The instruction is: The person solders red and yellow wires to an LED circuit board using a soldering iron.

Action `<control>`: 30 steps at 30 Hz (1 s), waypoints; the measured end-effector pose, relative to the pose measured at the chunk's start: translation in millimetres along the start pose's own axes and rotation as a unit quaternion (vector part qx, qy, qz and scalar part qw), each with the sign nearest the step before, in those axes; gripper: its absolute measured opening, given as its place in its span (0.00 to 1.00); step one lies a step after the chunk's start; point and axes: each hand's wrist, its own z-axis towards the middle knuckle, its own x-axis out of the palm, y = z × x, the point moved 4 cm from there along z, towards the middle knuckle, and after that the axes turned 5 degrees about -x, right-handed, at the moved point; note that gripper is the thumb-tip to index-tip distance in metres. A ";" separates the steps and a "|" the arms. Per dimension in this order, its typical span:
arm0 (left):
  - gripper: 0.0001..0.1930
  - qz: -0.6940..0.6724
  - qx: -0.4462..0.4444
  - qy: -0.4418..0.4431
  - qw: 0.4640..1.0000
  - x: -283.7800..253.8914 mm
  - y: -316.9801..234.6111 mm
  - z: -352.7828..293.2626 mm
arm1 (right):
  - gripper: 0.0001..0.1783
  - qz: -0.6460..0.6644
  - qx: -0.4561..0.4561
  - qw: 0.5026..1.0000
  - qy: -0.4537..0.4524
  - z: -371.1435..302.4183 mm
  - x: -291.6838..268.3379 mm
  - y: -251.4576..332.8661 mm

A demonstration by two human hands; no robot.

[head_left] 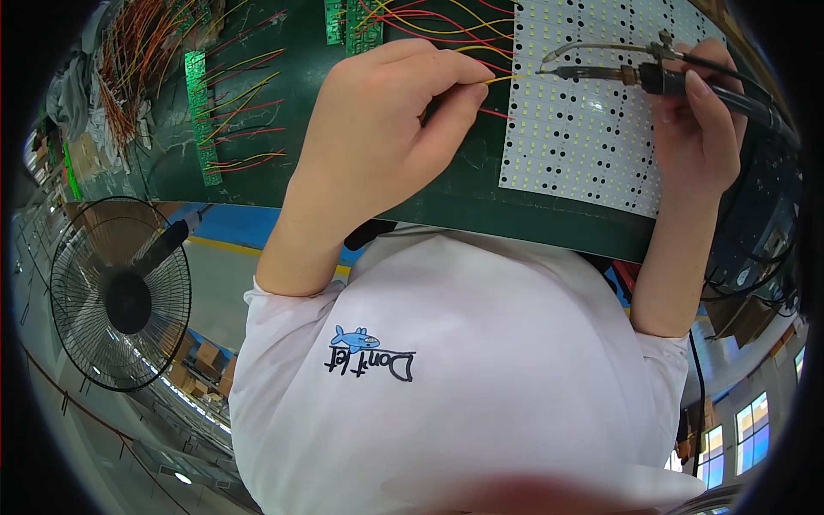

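White shirt [481, 386] with a small blue cartoon print fills the lower centre of the frame, nearest the camera. Standing fan [120, 292] at lower left. Above the shirt, green work mat [283, 112] runs across the upper half. Left hand [386, 120], upper centre, fingers pinched shut on a thin yellow wire [498, 79]; the wire end meets the iron's tip. Right hand [699, 129], upper right, closed around the dark handle of a soldering iron [652, 79], tip pointing frame-left. Both sit over the white LED panel [584, 146] with black holes, upper right on the mat. Small green circuit boards [202, 116] with red and yellow leads lie upper left, well apart from the hands.
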 end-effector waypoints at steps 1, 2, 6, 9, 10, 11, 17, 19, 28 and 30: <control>0.09 -0.003 -0.003 -0.001 1.000 1.5 1.6 0.1 | 0.08 -0.025 0.002 1.000 -0.004 -1.1 1.9 1.7; 0.09 0.009 0.011 -0.018 1.000 2.8 1.6 0.4 | 0.08 -0.050 0.005 0.999 -0.007 -2.1 3.8 3.2; 0.09 0.014 0.032 -0.058 0.998 5.3 1.1 0.3 | 0.09 -0.083 -0.002 0.994 -0.068 -3.1 6.3 4.7; 0.08 0.055 0.026 -0.037 0.997 5.9 0.3 -0.1 | 0.07 -0.031 0.004 0.999 -0.002 -2.3 7.0 5.2; 0.08 0.051 0.021 -0.039 0.998 6.1 0.0 -0.4 | 0.07 -0.047 0.006 0.999 0.009 -2.9 8.4 5.7; 0.08 0.056 0.011 -0.045 0.997 6.2 0.3 -0.8 | 0.07 -0.063 0.007 0.998 0.021 -3.3 9.9 5.8; 0.09 0.060 0.011 -0.062 0.996 8.0 4.3 0.1 | 0.11 -0.105 -0.007 0.994 0.028 -5.5 20.7 3.0; 0.09 0.060 0.009 -0.062 0.996 7.7 4.2 -0.6 | 0.12 -0.105 -0.005 0.994 0.026 -4.9 20.9 2.7; 0.09 0.065 0.004 -0.057 0.996 9.2 3.8 0.8 | 0.11 -0.098 -0.017 0.995 0.028 -3.3 15.7 3.0; 0.09 0.063 0.004 -0.060 0.996 9.4 4.2 1.0 | 0.11 -0.116 -0.006 0.993 0.028 -3.6 15.1 2.5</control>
